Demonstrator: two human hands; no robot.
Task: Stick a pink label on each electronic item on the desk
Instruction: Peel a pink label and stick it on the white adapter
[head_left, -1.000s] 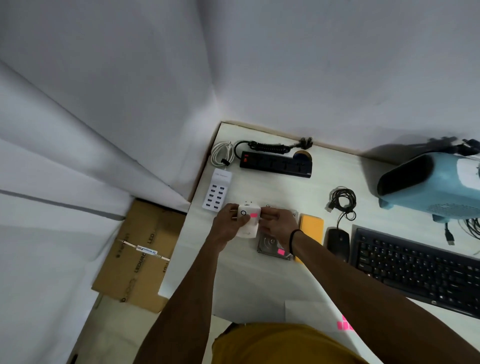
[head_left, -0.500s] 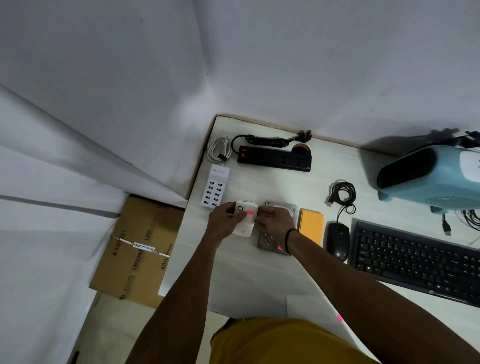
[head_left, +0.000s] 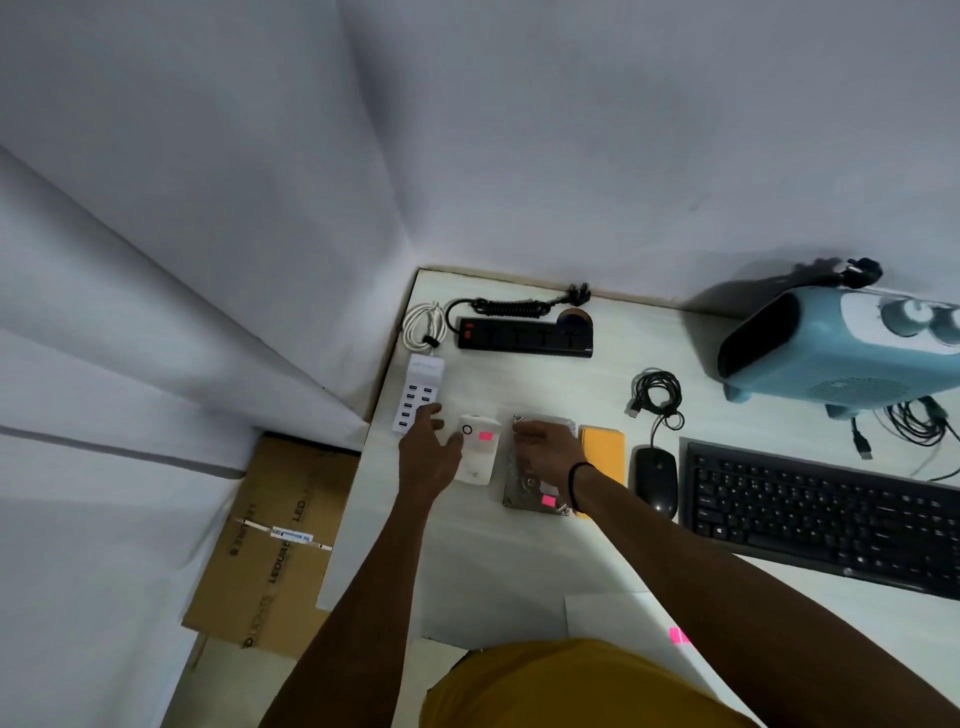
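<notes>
Pale desk (head_left: 519, 561), rounded white adapter (head_left: 478, 457)

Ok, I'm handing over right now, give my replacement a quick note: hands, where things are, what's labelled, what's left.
Left hand: open, holds nothing, beside the white adapter, fingers over the near end of the white USB hub.
Right hand: open, holds nothing, over the hard drive.
Done: the adapter lies on the desk with a pink label; the hard drive has one too.
Left, no label visible: USB hub, black power strip, mouse, keyboard, blue heater.
Spare pink labels are on the white sheet at the near desk edge.
</notes>
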